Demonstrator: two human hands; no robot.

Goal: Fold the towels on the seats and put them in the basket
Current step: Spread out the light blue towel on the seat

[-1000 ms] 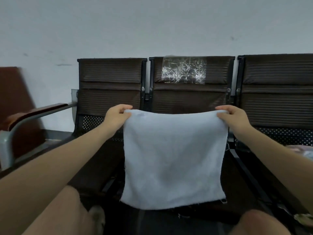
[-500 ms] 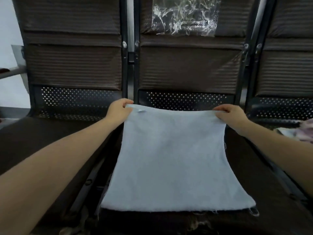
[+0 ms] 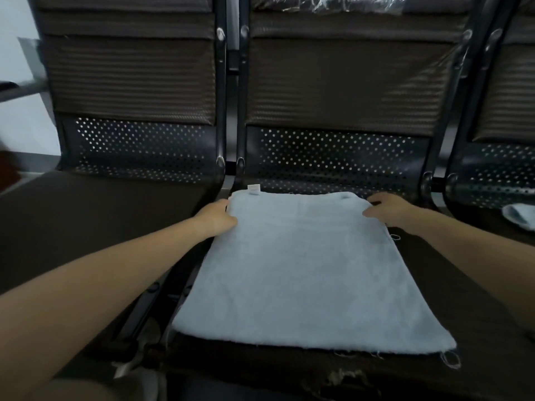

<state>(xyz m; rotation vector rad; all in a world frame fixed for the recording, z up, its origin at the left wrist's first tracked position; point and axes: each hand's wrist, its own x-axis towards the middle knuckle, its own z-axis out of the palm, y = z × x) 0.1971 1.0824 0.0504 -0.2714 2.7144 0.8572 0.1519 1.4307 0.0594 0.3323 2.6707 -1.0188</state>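
Observation:
A pale blue towel [image 3: 304, 270] lies spread flat on the middle seat [image 3: 451, 285] of a row of dark brown seats, with a small white tag at its far edge. My left hand [image 3: 217, 217] pinches the towel's far left corner. At the far right corner, my right hand [image 3: 389, 209] holds the edge with curled fingers. Both hands are low, at seat level. No basket is in view.
Another pale towel [image 3: 518, 217] lies bunched on the right seat. The left seat [image 3: 101, 221] is bare. Perforated metal backs and padded backrests rise behind the seats, and a dark metal divider [image 3: 231, 111] separates the left and middle seats. Frayed threads hang at the towel's near right corner.
The towel hung upright between my hands a second ago. Both hands have carried its top edge forward and down, and it now lies flat on the middle seat.

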